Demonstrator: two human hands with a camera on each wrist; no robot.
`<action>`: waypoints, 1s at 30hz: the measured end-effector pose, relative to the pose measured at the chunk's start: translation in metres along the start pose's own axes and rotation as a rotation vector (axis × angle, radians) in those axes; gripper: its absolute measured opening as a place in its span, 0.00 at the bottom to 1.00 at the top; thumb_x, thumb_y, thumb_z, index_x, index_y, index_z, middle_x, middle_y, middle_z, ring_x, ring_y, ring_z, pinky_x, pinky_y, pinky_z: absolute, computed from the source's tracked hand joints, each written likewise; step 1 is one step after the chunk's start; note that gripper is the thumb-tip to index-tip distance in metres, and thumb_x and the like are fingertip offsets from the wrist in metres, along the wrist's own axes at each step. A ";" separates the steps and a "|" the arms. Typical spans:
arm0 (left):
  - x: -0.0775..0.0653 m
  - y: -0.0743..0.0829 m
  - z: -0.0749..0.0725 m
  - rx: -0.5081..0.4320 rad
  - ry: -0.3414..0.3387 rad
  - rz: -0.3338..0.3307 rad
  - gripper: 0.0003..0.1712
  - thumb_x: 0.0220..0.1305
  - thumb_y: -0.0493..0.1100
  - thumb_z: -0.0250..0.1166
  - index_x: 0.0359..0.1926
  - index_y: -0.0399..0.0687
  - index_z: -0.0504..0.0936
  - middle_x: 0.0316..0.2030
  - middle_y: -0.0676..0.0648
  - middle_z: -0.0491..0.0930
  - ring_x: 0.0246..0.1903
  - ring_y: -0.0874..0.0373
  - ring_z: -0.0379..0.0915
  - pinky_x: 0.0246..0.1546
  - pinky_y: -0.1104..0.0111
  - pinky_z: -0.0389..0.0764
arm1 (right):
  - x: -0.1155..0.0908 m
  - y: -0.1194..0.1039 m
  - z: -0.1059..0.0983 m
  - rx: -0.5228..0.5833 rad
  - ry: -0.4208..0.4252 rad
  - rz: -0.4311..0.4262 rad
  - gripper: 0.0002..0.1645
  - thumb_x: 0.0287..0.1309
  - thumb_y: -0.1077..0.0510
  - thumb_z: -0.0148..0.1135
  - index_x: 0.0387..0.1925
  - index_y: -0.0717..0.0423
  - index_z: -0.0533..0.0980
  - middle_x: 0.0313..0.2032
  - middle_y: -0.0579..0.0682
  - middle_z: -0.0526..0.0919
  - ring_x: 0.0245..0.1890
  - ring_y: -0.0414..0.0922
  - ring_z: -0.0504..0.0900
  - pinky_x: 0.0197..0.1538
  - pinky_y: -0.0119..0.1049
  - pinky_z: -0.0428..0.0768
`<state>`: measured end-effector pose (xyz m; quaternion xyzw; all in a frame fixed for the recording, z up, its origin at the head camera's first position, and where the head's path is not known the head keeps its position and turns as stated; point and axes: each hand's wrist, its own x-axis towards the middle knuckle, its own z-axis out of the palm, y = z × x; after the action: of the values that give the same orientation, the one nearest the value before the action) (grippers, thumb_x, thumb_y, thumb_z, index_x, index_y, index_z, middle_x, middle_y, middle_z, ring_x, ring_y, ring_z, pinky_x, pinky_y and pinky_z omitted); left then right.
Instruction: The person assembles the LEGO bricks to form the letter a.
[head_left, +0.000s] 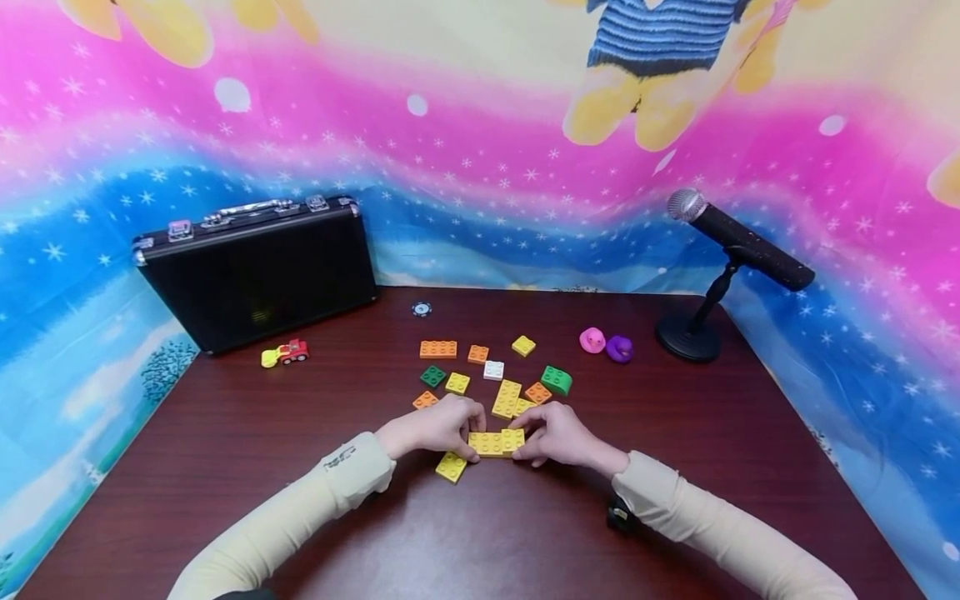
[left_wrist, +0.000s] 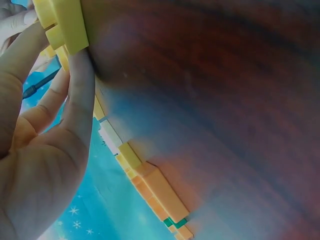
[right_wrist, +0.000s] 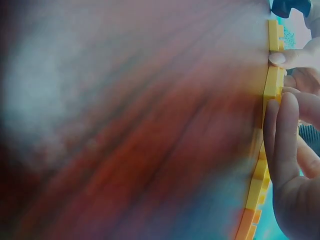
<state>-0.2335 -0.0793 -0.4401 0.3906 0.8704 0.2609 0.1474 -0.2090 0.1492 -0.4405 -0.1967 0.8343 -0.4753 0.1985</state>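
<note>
In the head view, a long yellow toy brick (head_left: pixel 485 444) lies near the middle of the table. A smaller yellow brick (head_left: pixel 513 438) overlaps its right end. My left hand (head_left: pixel 442 425) pinches the long brick at its left end, thumb in front and fingers behind. My right hand (head_left: pixel 561 435) pinches the smaller brick from the right side. Close by the left thumb lies another yellow brick (head_left: pixel 452 467). Behind the hands are a yellow eight-stud brick (head_left: pixel 507 398) and an orange brick (head_left: pixel 537 393). In the right wrist view, fingertips (right_wrist: pixel 286 107) press against the yellow bricks.
Farther back lie orange (head_left: pixel 438 349), white (head_left: pixel 493 370), dark green (head_left: pixel 432 377) and green bricks (head_left: pixel 557 380). A black case (head_left: pixel 258 275) and toy truck (head_left: pixel 287 352) stand left. On the right are pink (head_left: pixel 592 340) and purple ducks (head_left: pixel 619 348) and a microphone stand (head_left: pixel 688 337).
</note>
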 end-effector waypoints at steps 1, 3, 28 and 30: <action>0.000 0.000 0.000 -0.005 0.001 0.002 0.18 0.42 0.44 0.74 0.31 0.46 0.74 0.26 0.53 0.75 0.22 0.68 0.70 0.24 0.76 0.73 | 0.002 0.003 -0.001 -0.005 -0.003 -0.001 0.20 0.40 0.63 0.72 0.40 0.60 0.79 0.31 0.54 0.83 0.20 0.47 0.82 0.23 0.40 0.79; 0.000 0.000 -0.001 -0.012 0.003 0.006 0.18 0.42 0.44 0.74 0.31 0.46 0.74 0.26 0.53 0.75 0.22 0.67 0.71 0.24 0.76 0.73 | 0.005 0.006 -0.002 -0.012 -0.013 -0.004 0.19 0.39 0.61 0.72 0.39 0.59 0.80 0.29 0.53 0.83 0.18 0.45 0.81 0.22 0.39 0.79; -0.001 -0.004 0.000 -0.048 0.002 -0.012 0.20 0.41 0.42 0.73 0.35 0.44 0.74 0.26 0.53 0.76 0.22 0.68 0.71 0.24 0.76 0.74 | 0.004 -0.007 0.002 -0.048 0.005 -0.025 0.23 0.38 0.61 0.73 0.40 0.59 0.76 0.36 0.55 0.77 0.18 0.46 0.79 0.20 0.41 0.79; -0.001 -0.004 0.000 -0.044 0.001 -0.018 0.20 0.41 0.42 0.73 0.35 0.44 0.74 0.26 0.53 0.76 0.22 0.68 0.71 0.25 0.76 0.74 | 0.000 -0.016 0.002 -0.044 0.004 -0.035 0.21 0.40 0.63 0.72 0.40 0.61 0.77 0.35 0.57 0.78 0.19 0.49 0.80 0.21 0.43 0.79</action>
<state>-0.2353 -0.0823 -0.4421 0.3795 0.8680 0.2788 0.1579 -0.2056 0.1403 -0.4273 -0.2148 0.8414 -0.4605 0.1838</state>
